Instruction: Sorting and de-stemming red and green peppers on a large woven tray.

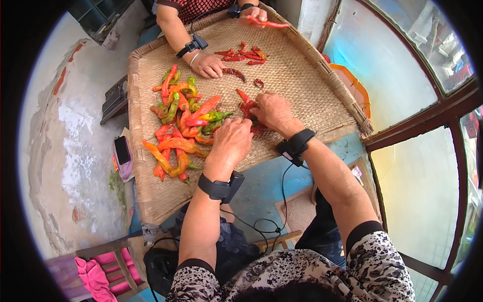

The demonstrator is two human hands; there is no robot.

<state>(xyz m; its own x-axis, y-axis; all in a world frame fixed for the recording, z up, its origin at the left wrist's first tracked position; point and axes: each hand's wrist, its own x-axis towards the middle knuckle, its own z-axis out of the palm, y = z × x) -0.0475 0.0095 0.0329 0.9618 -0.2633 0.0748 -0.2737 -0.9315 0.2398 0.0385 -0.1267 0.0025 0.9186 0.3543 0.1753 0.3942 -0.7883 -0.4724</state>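
Observation:
My right hand (274, 112) is over a small heap of dark red chili peppers (246, 104) on a woven tray (309, 90), its curled fingers on one of them. My left hand (233, 140) reaches the near side of the same heap, its fingertips partly hidden behind the knuckles. More dark red peppers (259, 130) show below my right hand. Left of my left hand lies a loose pile of red, orange and green peppers (181, 113). A shrivelled dark pepper piece (259, 83) lies just beyond my right hand.
Across the tray, another person's hand (207, 65) touches a dark dried pepper (236, 73); their other hand (254, 17) holds a red pepper (269, 24). Several red peppers (243, 56) lie between. A framed window (415, 151) stands right, a phone (122, 150) left. Cables (264, 226) hang below.

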